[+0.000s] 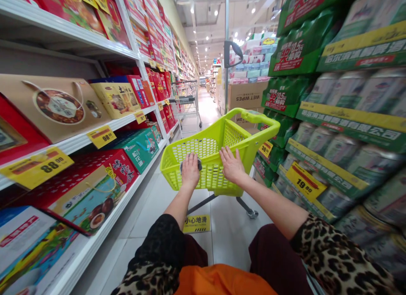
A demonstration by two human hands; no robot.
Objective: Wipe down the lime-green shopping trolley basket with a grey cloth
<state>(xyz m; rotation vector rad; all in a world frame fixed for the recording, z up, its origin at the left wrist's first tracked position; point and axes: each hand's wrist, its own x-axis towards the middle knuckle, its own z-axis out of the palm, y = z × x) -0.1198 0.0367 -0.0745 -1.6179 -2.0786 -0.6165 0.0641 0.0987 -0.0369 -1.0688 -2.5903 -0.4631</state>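
Note:
A lime-green shopping cart (pixel 207 170) stands turned sideways in front of me, its basket walls pierced with holes. My left hand (pixel 190 171) presses a small dark grey wad (pixel 199 164), perhaps a cloth, against the near side of the basket by the rim. Most of that wad is hidden under my fingers. Farther right, my right hand (pixel 233 164) lies on the same rim and side wall with its fingers spread, holding nothing. The cart's handle (pixel 269 132) rises at the right end, beyond my right hand.
Shelves (pixel 95 142) of gift boxes line the left side. Stacked beer cans (pixel 333 142) and green packs (pixel 294 49) flank the right. A metal cart (pixel 185 102), a pole (pixel 226 53) and a wet wipes carton (pixel 245 95) stand ahead. A yellow floor sign (pixel 197 224) lies below.

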